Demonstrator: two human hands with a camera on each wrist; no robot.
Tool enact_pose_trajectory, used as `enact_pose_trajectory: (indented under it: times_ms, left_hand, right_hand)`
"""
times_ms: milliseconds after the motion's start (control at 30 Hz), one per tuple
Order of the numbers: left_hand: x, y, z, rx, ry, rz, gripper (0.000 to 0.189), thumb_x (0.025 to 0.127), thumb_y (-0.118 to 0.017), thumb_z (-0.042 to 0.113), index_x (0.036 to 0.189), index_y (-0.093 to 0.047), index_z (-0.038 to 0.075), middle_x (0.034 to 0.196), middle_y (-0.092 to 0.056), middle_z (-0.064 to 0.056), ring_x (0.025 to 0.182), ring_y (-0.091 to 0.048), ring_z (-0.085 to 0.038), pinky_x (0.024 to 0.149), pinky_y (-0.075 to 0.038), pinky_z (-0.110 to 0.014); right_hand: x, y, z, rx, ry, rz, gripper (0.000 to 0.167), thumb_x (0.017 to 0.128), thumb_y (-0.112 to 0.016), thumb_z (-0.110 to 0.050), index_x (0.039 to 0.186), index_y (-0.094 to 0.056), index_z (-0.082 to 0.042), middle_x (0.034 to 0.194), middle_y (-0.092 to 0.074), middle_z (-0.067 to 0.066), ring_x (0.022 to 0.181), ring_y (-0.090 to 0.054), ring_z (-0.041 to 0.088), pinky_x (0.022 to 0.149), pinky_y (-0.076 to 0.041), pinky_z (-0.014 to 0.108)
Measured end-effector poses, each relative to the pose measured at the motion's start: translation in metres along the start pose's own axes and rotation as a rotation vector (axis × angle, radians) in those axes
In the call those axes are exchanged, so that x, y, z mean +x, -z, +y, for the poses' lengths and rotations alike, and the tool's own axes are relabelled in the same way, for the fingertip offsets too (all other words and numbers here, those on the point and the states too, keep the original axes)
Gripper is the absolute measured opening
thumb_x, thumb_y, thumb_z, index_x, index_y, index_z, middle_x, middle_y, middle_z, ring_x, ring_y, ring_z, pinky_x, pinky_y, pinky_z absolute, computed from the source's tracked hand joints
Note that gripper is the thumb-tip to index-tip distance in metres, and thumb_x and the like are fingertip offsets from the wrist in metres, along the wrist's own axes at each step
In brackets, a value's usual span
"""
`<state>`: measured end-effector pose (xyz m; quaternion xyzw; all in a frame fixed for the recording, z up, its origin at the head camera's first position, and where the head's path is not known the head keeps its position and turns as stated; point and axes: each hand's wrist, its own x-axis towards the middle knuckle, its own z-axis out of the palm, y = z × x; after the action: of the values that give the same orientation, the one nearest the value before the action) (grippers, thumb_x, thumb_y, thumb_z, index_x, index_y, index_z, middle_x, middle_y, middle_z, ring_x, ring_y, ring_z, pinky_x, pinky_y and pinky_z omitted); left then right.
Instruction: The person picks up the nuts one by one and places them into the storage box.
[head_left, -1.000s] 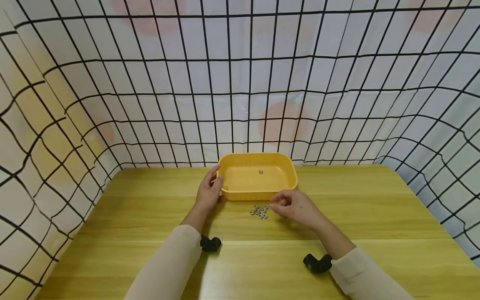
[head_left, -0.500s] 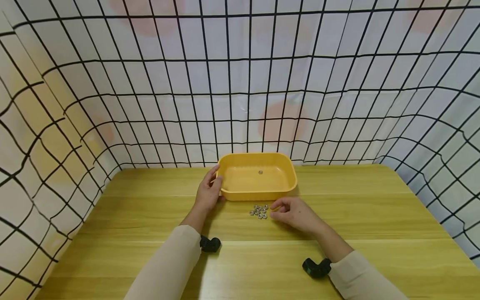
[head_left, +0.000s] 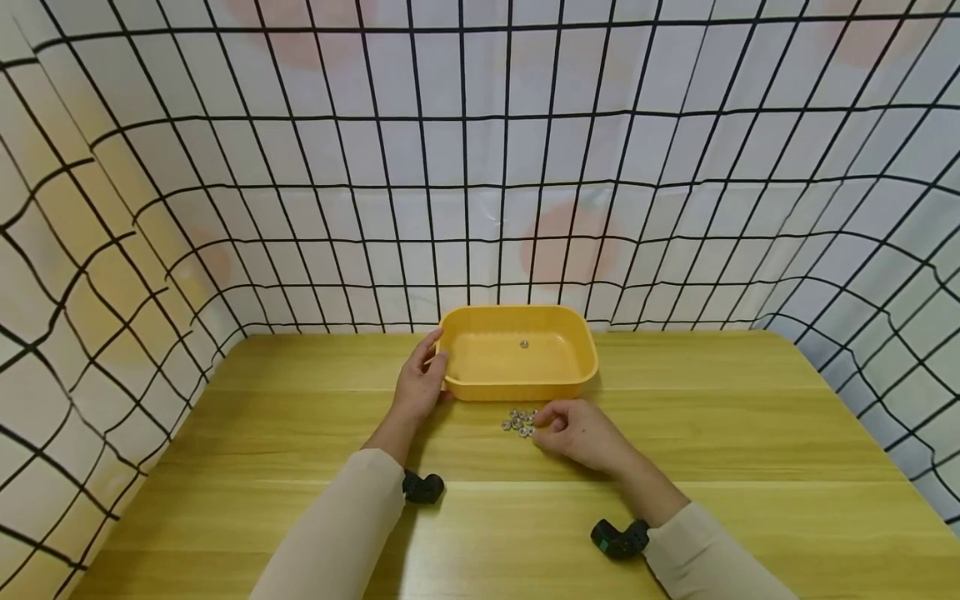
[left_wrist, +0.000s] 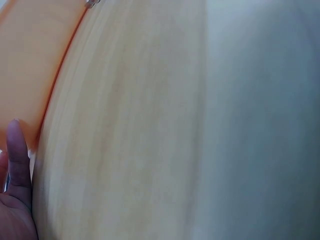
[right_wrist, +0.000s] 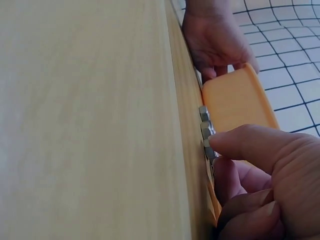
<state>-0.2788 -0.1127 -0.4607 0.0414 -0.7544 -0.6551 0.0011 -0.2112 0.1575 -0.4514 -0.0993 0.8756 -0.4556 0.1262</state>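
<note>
Beside the yellow plastic tray, my left hand holds its left end, the thumb along the outer corner. The right wrist view shows that hand at the tray's far end. Several small metal nuts lie clustered on the table in front of the tray. My right hand is at the right edge of this cluster, index finger and thumb slightly apart. In the right wrist view its thumb tip touches or overlaps the nuts; no firm pinch shows. One nut lies inside the tray.
The wooden table reaches out on both sides of the tray. A white wall covering with black grid lines stands right behind the tray and along both sides. Dark wrist cameras stick out from the sleeves.
My right hand has drawn back from the tray's front rim and moved left to the nuts, its thumb and index finger closer together. The left hand and tray have stayed put.
</note>
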Motion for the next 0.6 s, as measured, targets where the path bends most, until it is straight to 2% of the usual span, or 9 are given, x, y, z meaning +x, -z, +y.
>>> enact_pose_trajectory:
  times_ms: [233,600]
  left_hand:
    - [0.0003,-0.0002,-0.0002,0.0,0.005,-0.001,0.047,0.105,-0.051,0.032,0.151,-0.048,0.039,0.158,-0.043,-0.011,0.128,-0.056,-0.031,0.058,-0.058,-0.024]
    - [-0.0001,-0.0005,-0.0005,-0.003,0.003,-0.004,0.047,0.106,-0.051,0.031,0.151,-0.047,0.04,0.159,-0.04,-0.011,0.128,-0.055,-0.031,0.057,-0.057,-0.023]
  right_hand:
    - [-0.0003,-0.0036,-0.0007,-0.075,0.029,0.009,0.013,0.087,-0.079,-0.022,0.096,-0.074,-0.014,0.078,-0.06,0.0,0.07,-0.052,0.014,0.062,-0.044,0.026]
    - [0.0002,-0.005,-0.002,-0.108,0.027,0.026,0.009,0.087,-0.079,-0.022,0.09,-0.074,-0.016,0.078,-0.064,-0.002,0.072,-0.056,0.013,0.066,-0.048,0.026]
